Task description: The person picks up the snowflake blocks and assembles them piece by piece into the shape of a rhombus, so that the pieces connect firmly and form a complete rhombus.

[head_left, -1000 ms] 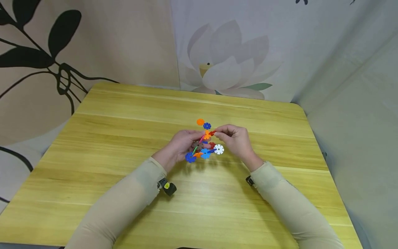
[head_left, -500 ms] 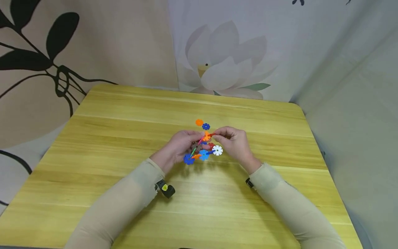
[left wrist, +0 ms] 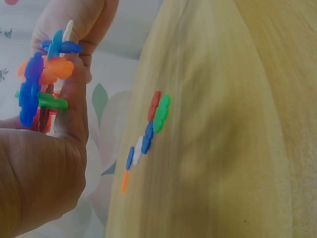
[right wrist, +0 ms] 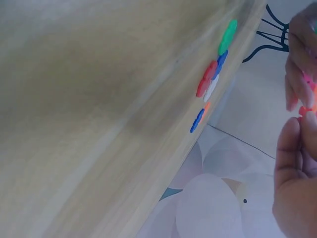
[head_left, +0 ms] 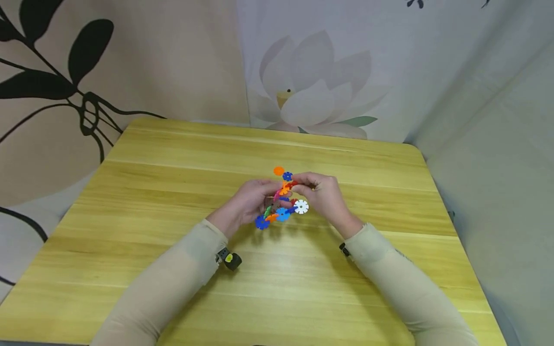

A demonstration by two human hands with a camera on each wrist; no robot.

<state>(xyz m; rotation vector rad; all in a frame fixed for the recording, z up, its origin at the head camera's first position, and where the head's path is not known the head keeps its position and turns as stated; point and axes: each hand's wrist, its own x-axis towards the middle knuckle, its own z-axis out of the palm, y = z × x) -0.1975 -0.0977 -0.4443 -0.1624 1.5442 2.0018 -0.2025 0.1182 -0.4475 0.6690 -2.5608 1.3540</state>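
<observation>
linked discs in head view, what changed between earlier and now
The right hand has moved a little left, toward the left hand, its grip keeping the red disc. The linked discs have turned slightly: the green disc and pink disc look less edge-on. Nothing was visibly taken or let go. The left hand keeps its hold; the loose orange disc and loose blue disc on the table stay put.

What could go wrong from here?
The right hand pinches a red disc at an orange disc; pushing might loosen the cluster in the left hand. The white disc juts toward the right hand and could get bumped. A stray movement might scatter the green disc and others lying on the table.
</observation>
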